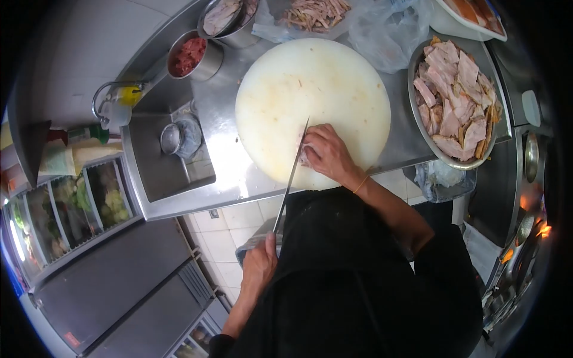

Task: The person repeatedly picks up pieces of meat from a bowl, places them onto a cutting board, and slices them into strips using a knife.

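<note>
My left hand [259,265] is closed round the handle of a long knife [292,173], low at the counter's front edge. The blade points up and away, with its tip over the round white cutting board [313,77]. On the near part of that board, my right hand [327,154] has its fingers curled over a small piece of pale pink meat [304,156], right beside the blade. The fingers hide most of this piece. A few small scraps lie on the board.
An oval tray of sliced meat [456,101] stands at right. Behind the board are meat strips [316,15] and a plastic bag [385,30]. A pot of red meat [194,58] stands behind the sink [158,173] at left. Flames [544,230] show at far right.
</note>
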A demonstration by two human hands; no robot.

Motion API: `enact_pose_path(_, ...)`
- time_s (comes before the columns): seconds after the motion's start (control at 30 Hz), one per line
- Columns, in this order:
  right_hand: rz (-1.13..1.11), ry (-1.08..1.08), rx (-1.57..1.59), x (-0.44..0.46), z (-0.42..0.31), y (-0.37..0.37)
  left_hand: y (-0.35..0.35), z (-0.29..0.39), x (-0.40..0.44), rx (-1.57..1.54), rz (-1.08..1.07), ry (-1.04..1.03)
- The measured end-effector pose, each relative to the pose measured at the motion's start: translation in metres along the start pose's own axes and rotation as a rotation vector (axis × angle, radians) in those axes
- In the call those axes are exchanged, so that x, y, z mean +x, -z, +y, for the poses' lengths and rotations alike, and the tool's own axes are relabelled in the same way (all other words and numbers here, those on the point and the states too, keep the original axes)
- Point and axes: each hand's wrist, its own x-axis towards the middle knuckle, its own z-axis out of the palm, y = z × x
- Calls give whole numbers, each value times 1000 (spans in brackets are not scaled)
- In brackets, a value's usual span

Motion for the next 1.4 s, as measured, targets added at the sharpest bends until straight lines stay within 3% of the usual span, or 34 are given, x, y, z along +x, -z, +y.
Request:
enact_pose_path(0.17, 26, 0, -4, 1, -1, -2, -17, -18, 0, 72, -10, -2)
enact_pose_path(0.33, -15, 9, 6, -1, 0, 7, -13, 26, 44, 10, 6, 2)
enact_pose_path(0.47, 2, -1, -28, -3, 0, 10, -1, 20, 11, -80, -14, 8)
enact_pose_path(0.67, 38, -41, -23, -4, 0, 4, -13, -5, -19, 118, -47, 74)
enact_pose_path(0.87, 8, -18, -21, -3, 1, 8, -29, 24, 36, 25, -20, -77)
enact_pose_path(0.97, 3, -1, -15, -3, 1, 15, -12, 39, 34, -15, 4, 14)
enact_pose_path(1.2, 19, -8, -15, -6, 3, 14, -16, 4, -23, 76, -81, 133)
enact_pose_path(1.4, -12, 3, -14, -10, 3, 17, -33, 32, 33, 23, -13, -41)
